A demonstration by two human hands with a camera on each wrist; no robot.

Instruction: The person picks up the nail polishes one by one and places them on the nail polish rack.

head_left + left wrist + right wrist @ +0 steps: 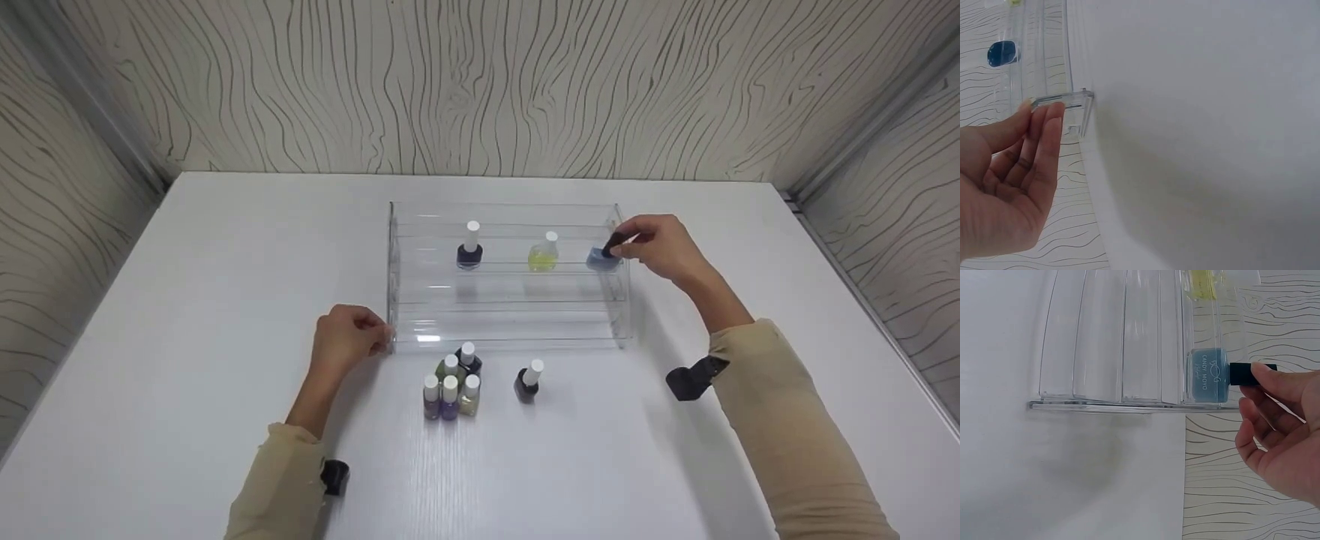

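A clear acrylic display rack [510, 306] with stepped tiers stands on the white table. My right hand [660, 244] pinches the black cap [1249, 374] of a blue nail polish bottle [1207, 377], upright at the right end of an upper tier. My left hand [349, 337] pinches the front edge of the rack's left side panel [1075, 100] between thumb and fingers. On the same tier stand a dark nail polish bottle [469, 256] with a white cap and a yellow one [543, 259].
In front of the rack, several small nail polish bottles [450, 409] with white caps are grouped together. A dark bottle [526, 388] stands alone to their right. Behind the table [247, 247] rises a wood-grain patterned panel [465, 90].
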